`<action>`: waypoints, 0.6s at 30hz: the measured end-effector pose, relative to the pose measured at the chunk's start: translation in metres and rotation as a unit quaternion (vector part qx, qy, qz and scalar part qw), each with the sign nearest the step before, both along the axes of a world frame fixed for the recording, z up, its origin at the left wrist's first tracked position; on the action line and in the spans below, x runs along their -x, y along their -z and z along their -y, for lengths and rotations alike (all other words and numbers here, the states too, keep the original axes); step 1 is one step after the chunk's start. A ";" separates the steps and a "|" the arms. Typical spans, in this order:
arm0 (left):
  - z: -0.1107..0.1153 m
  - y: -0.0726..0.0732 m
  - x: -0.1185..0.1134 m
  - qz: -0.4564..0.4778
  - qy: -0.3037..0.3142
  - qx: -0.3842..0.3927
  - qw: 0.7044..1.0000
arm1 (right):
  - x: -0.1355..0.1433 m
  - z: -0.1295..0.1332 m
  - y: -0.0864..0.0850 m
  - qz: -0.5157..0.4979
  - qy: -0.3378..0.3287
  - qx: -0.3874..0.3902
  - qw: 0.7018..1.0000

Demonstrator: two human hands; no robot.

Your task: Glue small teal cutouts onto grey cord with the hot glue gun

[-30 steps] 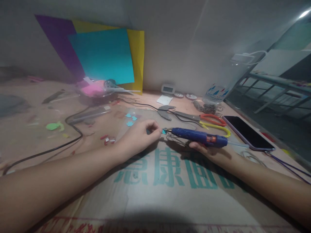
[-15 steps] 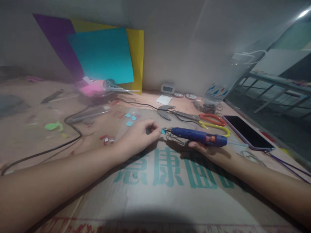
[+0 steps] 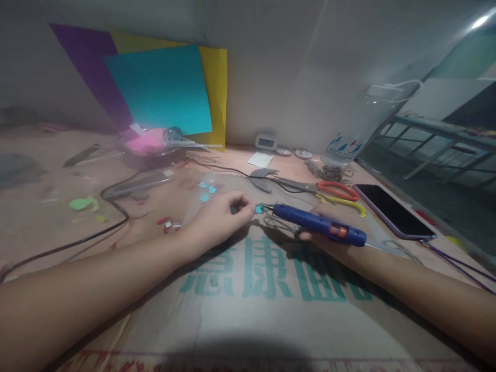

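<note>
My left hand (image 3: 228, 217) is closed in a pinch, with a small blue paper piece (image 3: 259, 208) at its fingertips. Beside that piece is the metal tip of a blue hot glue gun (image 3: 318, 222), whose rear end carries a clear glue stick (image 3: 387, 249). My right hand (image 3: 329, 240) is wrapped round the glue gun from below, its fingers partly hidden by the body. Whether the tip touches the paper piece I cannot tell. Several small blue paper cutouts (image 3: 204, 198) lie on the surface beyond my left hand.
Pliers with red and yellow handles (image 3: 337, 190) lie behind the glue gun, near a phone (image 3: 393, 211). A black cord (image 3: 120, 206) crosses the left side. Coloured sheets (image 3: 158, 90) lean on the wall behind a bowl with pink material (image 3: 147, 142). Printed cardboard (image 3: 240, 320) covers the front.
The rear of the glue gun has dropped, so it now slopes down to the right. Its tip is slightly farther from my left fingertips, and more of the blue piece shows.
</note>
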State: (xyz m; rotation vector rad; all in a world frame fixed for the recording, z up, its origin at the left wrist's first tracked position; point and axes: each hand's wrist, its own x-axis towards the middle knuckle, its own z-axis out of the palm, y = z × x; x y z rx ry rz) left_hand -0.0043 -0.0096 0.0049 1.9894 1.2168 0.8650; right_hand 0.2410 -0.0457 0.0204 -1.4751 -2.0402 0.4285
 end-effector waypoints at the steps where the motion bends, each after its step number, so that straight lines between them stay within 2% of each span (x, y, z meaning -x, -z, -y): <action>1: 0.000 0.001 0.000 0.003 0.003 0.003 1.000 | -0.002 0.000 -0.001 0.007 0.005 -0.008 1.000; 4: -0.001 0.002 0.000 0.010 0.008 0.005 1.000 | -0.009 -0.003 -0.005 0.007 0.022 -0.020 1.000; 7: -0.001 0.000 0.000 0.010 0.006 0.008 1.000 | -0.014 -0.011 -0.016 -0.105 0.040 -0.022 0.993; 9: 0.000 -0.001 0.000 0.008 0.005 0.011 1.000 | -0.016 -0.019 -0.026 -0.199 0.051 -0.025 0.978; 11: 0.000 -0.001 0.000 0.008 0.008 0.012 1.000 | -0.018 -0.031 -0.039 -0.223 0.054 -0.021 0.973; 12: 0.000 -0.001 0.000 0.009 0.010 0.013 1.000 | -0.018 -0.039 -0.045 -0.201 0.064 -0.025 0.977; 14: 0.001 0.000 0.000 0.011 0.012 0.020 1.000 | -0.019 -0.058 -0.056 -0.083 0.089 -0.014 0.992; 15: 0.001 0.000 -0.001 0.010 0.011 0.023 1.000 | -0.020 -0.069 -0.059 -0.032 0.125 -0.027 0.991; 16: 0.001 0.001 -0.001 0.007 0.010 0.022 1.000 | -0.020 -0.082 -0.061 0.006 0.151 -0.034 0.988; 18: 0.001 0.002 -0.001 0.006 0.006 0.021 1.000 | -0.021 -0.107 -0.060 0.030 0.158 -0.003 0.987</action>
